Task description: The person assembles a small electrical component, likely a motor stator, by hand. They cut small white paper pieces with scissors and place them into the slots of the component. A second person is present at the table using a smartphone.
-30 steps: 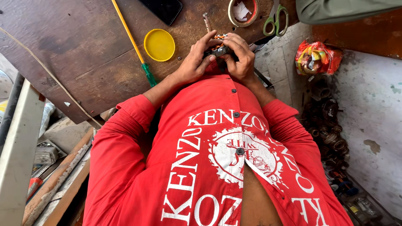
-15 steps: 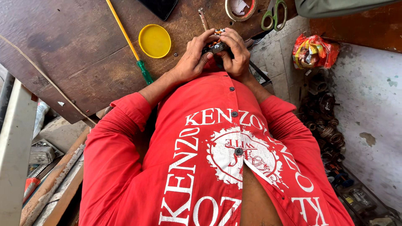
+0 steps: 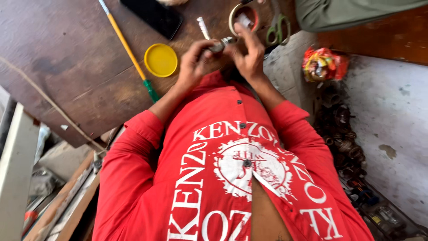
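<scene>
My left hand [image 3: 192,63] and my right hand [image 3: 248,57] meet over the edge of a dark wooden table [image 3: 67,67]. Together they grip a small grey metal part [image 3: 221,45] between the fingertips. The right hand's fingers are raised above it, close to a roll of tape [image 3: 243,15]. A small white tube [image 3: 203,27] lies just beyond the left hand. My red printed shirt fills the lower half of the view.
On the table lie a yellow lid [image 3: 161,60], a yellow rod with a green end [image 3: 129,56], a black phone [image 3: 156,17] and green scissors [image 3: 278,29]. A red and yellow bag [image 3: 323,64], dark metal parts [image 3: 339,129] and another person's green sleeve [image 3: 356,11] are at right.
Both hands stay on the small metal part, but the right hand's fingers have lifted. The view has tilted, so the table things sit lower and the phone shows more.
</scene>
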